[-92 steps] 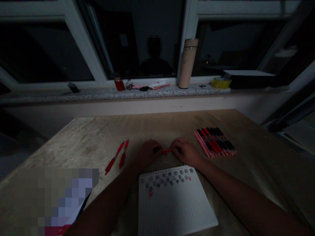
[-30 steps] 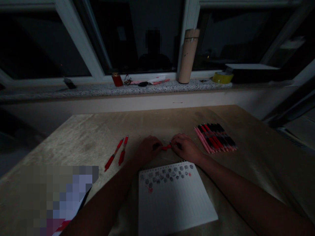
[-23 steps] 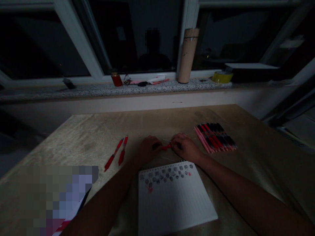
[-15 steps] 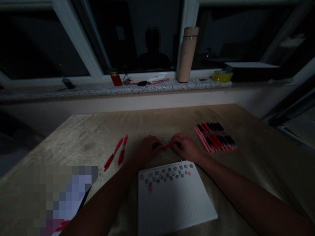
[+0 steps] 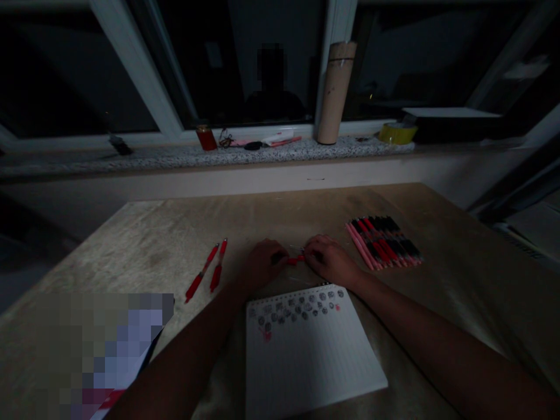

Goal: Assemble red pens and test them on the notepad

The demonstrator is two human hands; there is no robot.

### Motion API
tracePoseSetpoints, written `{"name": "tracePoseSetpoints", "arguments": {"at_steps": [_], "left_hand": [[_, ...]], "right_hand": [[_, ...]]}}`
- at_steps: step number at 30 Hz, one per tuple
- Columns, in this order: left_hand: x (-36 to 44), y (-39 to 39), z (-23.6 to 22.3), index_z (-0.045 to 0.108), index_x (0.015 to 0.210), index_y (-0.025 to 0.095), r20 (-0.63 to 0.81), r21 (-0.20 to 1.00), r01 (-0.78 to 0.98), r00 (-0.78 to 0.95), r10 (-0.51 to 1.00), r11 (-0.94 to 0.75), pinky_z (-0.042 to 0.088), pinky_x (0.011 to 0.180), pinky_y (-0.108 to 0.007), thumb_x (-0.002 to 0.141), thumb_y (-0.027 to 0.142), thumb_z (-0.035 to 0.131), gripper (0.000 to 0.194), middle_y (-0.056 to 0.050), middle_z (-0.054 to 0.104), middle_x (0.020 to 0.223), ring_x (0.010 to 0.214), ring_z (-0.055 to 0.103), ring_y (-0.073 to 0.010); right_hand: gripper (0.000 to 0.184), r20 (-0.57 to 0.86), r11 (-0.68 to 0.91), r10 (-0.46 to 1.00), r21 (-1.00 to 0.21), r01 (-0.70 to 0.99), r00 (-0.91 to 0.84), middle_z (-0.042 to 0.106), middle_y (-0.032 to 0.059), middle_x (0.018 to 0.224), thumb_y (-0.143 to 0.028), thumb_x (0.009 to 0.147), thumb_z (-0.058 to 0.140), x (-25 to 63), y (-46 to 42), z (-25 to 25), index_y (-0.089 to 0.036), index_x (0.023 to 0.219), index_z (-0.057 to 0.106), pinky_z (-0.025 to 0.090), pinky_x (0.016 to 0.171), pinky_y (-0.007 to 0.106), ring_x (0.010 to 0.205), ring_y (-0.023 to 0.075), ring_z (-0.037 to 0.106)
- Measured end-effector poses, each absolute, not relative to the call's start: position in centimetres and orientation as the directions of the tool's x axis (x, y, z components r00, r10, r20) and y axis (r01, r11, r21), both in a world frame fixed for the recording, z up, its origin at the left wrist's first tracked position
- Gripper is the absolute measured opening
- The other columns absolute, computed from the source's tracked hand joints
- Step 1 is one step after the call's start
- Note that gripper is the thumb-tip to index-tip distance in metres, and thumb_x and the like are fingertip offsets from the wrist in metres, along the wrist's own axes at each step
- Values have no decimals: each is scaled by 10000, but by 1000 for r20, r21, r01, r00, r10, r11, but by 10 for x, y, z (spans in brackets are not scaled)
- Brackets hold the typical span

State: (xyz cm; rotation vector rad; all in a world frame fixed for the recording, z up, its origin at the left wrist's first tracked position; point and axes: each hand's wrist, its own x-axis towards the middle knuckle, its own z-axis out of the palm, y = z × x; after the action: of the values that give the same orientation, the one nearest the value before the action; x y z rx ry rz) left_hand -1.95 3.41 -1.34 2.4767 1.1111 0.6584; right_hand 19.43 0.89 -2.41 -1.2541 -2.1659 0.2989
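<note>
My two hands were close together over the table (image 5: 175, 224), with just a small gap between them. My left hand (image 5: 263, 261) had its thumb and pointing finger pinched on a small red thing (image 5: 293, 261). My right hand (image 5: 330, 259) pinched the other end of it, with its fingers curled in. It was dark there, so I couldn't tell if the red thing was one piece or two. It sat low, right in the gap between my fingertips. A thin pale stick (image 5: 297, 247) lay just behind it, and another pale line (image 5: 301, 279) lay on my side of it.

Just in front of me was a notebook (image 5: 306, 361) with lines on the page. It had black round scribbles near the top and two small red marks. My right wrist was near its top corner.

On the left, two red pens (image 5: 202, 273) lay side by side, tilted and apart from my hand. On the right, a row of pens (image 5: 385, 242) lay neatly together: pink ones on the left edge, then black and red ones. Behind the table, a tall bottle (image 5: 336, 96) stood on the window sill (image 5: 161, 156), with yellow tape (image 5: 397, 135) to its right and a red jar (image 5: 206, 139) to its left.
</note>
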Motion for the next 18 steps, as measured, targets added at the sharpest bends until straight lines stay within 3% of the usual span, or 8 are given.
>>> {"name": "tracePoseSetpoints", "arguments": {"at_steps": [18], "left_hand": [[-19, 34, -14, 624, 775, 177, 272, 483, 608, 580, 768, -630, 403, 751, -303, 815, 256, 542, 121, -22, 624, 793, 781, 533, -158]], "right_hand": [[95, 395, 533, 840, -475, 701, -372, 629, 48, 853, -160, 808, 547, 195, 10, -25, -191, 810, 638, 391, 794, 338, 843, 182, 557]]}}
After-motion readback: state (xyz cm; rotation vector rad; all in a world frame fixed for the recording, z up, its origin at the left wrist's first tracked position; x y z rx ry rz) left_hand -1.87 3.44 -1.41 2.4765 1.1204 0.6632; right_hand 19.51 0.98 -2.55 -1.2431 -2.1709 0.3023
